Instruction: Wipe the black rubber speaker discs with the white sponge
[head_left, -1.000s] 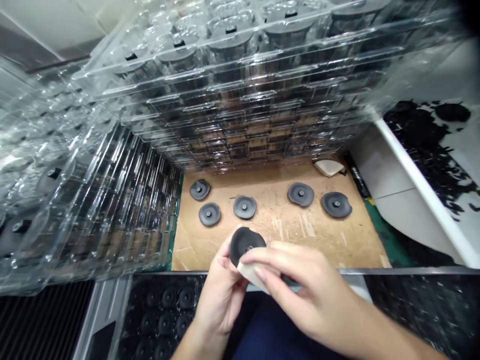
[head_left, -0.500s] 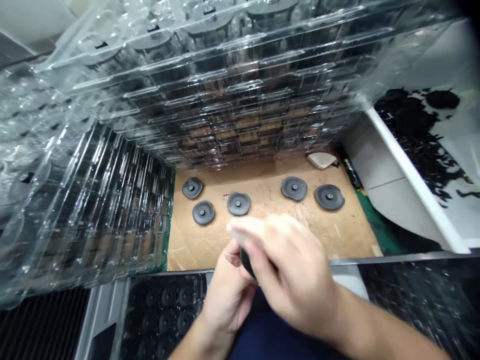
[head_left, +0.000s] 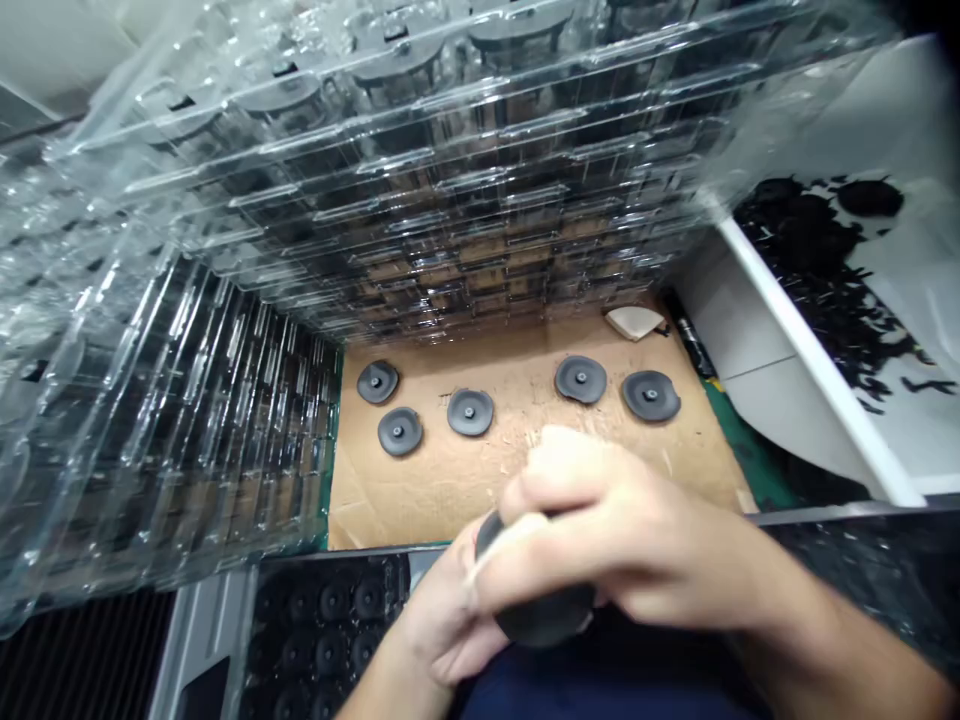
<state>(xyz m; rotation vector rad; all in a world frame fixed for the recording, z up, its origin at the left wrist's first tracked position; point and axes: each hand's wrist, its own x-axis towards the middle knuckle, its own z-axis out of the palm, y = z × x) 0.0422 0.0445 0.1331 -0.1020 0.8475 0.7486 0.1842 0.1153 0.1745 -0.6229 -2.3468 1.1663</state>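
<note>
Hands: 2, 1 left hand [head_left: 446,615] and 1 right hand [head_left: 630,535]. Held disc [head_left: 546,618]: 1. Loose discs [head_left: 470,412] on the cardboard sheet [head_left: 420,500]: 5, with 3 to the left and 2 to the right. White pad [head_left: 634,322] lying there: 1. Slim black tool [head_left: 690,338]: 1. Cardboard sheet: 1. Stacks of clear trays [head_left: 465,185]: 2; trays per stack not countable through the glare. Black scraps [head_left: 810,245]: 1 heap, pieces too small to count.
</note>
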